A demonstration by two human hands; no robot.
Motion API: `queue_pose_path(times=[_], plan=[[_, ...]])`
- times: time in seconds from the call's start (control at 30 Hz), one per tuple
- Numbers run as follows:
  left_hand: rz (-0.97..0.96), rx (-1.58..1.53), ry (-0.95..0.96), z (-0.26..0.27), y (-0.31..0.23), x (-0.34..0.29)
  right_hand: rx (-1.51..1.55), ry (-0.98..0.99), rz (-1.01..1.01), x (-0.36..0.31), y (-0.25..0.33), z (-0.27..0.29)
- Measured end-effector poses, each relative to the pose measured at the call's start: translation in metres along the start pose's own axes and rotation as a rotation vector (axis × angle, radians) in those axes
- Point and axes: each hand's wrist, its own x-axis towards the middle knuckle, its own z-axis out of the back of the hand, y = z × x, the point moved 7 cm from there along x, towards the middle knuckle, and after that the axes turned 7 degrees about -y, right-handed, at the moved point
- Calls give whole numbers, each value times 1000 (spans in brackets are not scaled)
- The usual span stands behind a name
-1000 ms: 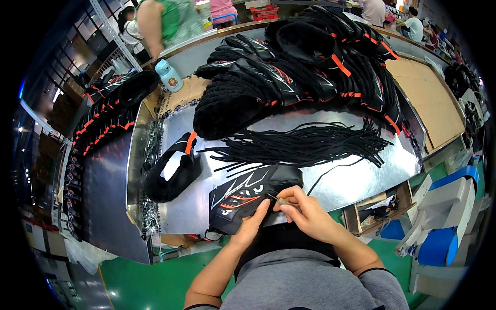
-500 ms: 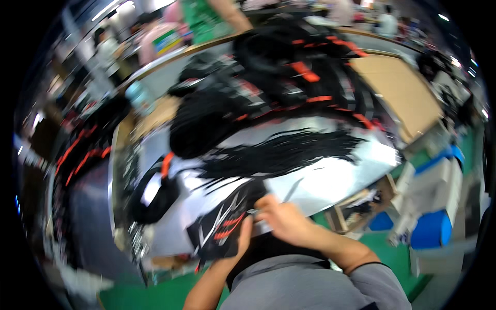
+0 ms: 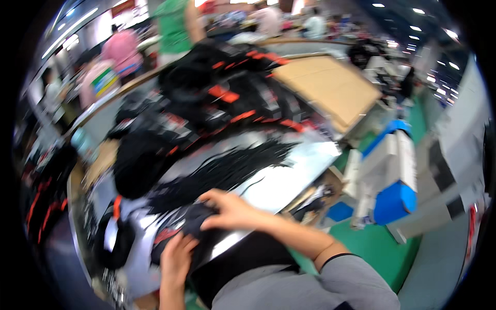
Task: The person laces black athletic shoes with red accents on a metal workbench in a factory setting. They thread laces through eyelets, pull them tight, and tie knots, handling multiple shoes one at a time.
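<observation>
A black fabric piece (image 3: 195, 219) with red and white printed streaks lies at the near edge of the table, partly bunched up. My right hand (image 3: 231, 210) closes over its far right part, thumb and fingers curved around the dark cloth. My left hand (image 3: 175, 258) is at its near side, fingers bent against the edge. Motion blurs the fingertips and the print. Just beyond the hands a spread bundle of thin black cords (image 3: 222, 168) rests on the shiny tabletop (image 3: 274, 188).
A large heap of black goods with orange bands (image 3: 206, 98) covers the table's far side. A black coil with an orange tie (image 3: 116, 235) lies left. Flat cardboard (image 3: 328, 90) is at the far right. Blue and white boxes (image 3: 395, 173) stand right of the table. Other people are beyond.
The whole view has swung, so the table sits further left. My right hand has gone from a pinch at the piece's edge to a wider hold over it; the piece is now more bunched.
</observation>
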Motion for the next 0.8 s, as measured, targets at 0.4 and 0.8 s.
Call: queue_pose_path(times=[0.4, 0.8], plan=[[-1142, 1568, -535, 3, -49, -85, 26, -121, -1, -4, -19, -31], [-1131, 1180, -772, 37, -132, -138, -366, 232, 265, -76, -7, -16]])
